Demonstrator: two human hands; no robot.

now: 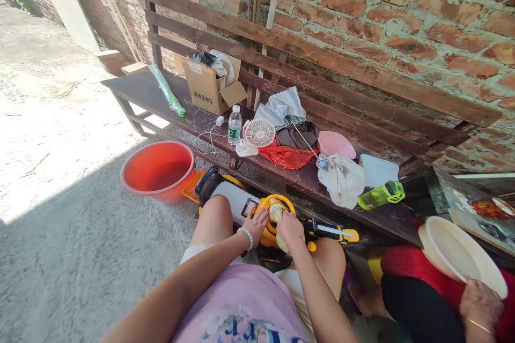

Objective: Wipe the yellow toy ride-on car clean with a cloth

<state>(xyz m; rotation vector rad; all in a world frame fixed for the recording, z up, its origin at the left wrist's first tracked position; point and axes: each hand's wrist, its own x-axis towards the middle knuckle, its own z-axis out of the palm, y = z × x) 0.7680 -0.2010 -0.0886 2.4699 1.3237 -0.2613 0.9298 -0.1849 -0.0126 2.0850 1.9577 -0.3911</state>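
Across my knees lies a long white, yellow and black object with a label (248, 208); its exact kind I cannot tell. A yellow ring (287, 201) rises from its middle. My left hand (256, 226) lies on the yellow part with fingers stretched out and a bead bracelet at the wrist. Just right of it, my right hand (290, 229) is closed on a pale cream cloth (276, 214), pressing it against a white part inside the ring. More of the cloth hangs below that hand. An orange scoop-like piece (192, 186) shows at the object's left end.
A wooden bench (209, 142) carries an open cardboard box (205, 83), a water bottle (234, 125), a small fan (259, 134), an umbrella (281, 107) and a green bottle (381, 195). A red basin (159, 171) stands left. At right, another person's hand (480, 300) holds a cream basin (462, 257).
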